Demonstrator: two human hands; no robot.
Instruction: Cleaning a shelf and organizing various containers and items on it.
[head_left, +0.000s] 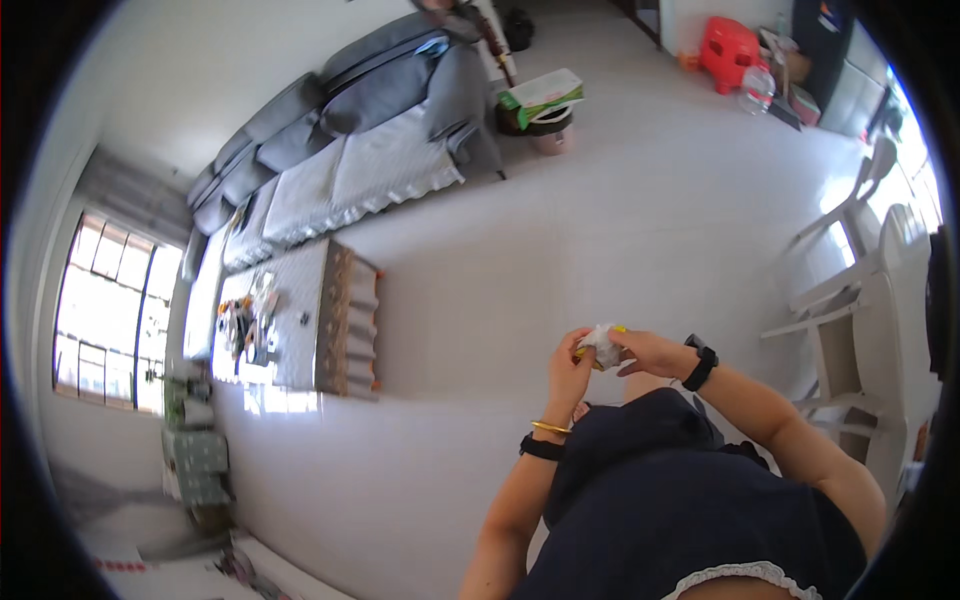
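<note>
Both hands meet in front of my body, above the pale floor. Between them is a small crumpled white bundle (602, 349) with yellow parts at its edges; whether it is plastic, paper or cloth I cannot tell. My left hand (571, 369) grips its left side, the thumb lying across the front. From the right, my right hand (649, 354) holds the bundle with thumb and fingers. The fingers hide part of it. A gold bangle (551, 427) and a black band circle the left wrist, and a black watch (701, 363) sits on the right one.
A cloth-covered table (300, 322) bearing several small items stands to the left, by a grey sofa (375, 157). Beyond are a pink bin (553, 141) under a green-and-white box (541, 94), and a red stool (727, 52). White chairs (840, 330) line the right.
</note>
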